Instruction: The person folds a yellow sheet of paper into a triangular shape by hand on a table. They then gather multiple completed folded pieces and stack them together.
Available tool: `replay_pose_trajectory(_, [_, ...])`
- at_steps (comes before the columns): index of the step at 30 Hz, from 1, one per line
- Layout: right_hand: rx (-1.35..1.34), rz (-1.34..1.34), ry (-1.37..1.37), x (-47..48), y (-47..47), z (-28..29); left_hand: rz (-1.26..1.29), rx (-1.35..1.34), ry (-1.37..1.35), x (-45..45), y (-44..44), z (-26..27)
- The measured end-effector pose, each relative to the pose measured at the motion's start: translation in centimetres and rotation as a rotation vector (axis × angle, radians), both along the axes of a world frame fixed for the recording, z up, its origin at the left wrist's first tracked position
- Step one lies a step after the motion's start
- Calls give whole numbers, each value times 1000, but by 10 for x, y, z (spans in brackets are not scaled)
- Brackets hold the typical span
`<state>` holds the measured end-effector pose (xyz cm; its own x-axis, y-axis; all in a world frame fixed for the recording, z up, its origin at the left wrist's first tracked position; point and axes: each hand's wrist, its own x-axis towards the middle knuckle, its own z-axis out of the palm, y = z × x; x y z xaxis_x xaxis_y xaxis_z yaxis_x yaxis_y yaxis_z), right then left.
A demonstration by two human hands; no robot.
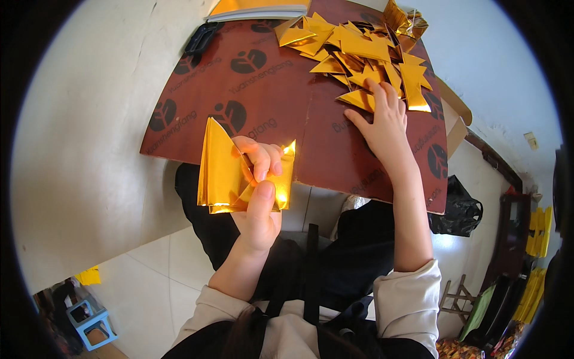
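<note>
My left hand (260,197) grips a stack of folded gold foil papers (222,168) in front of the table's near edge. The thumb presses on the near face, and the fingers curl over the top between two raised pointed ends. My right hand (382,116) reaches to the near side of a loose pile of folded gold foil pieces (365,47). Its fingertips rest on or just above a folded piece (358,99), while the thumb is spread away to the left. Whether the fingertips press on that piece is hard to see.
The reddish-brown table board (269,98) bears printed dark logos and writing. At its far edge are a gold-topped stack of sheets (260,10), a small black tray (202,38) and a gold foil bundle (406,24). A black bag (456,208) lies right of the table.
</note>
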<state>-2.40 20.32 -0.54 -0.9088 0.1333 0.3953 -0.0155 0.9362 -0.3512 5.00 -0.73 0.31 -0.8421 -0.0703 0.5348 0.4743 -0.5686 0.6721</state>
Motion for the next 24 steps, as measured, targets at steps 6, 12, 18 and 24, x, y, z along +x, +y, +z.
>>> replay_pose_trajectory(6, [-115,158,24,-3,11,-4,-100,31,-230,1,4,-1])
replay_pose_trajectory(12, [7,188,51,0,14,2,-218,130,-233,-6,-4,0])
replay_pose_trajectory(18, [-24,192,98,-3,19,4,-212,118,-217,-4,-7,-3])
replay_pose_trajectory(24, [-41,151,158,3,17,12,-213,95,-218,-3,-6,-2])
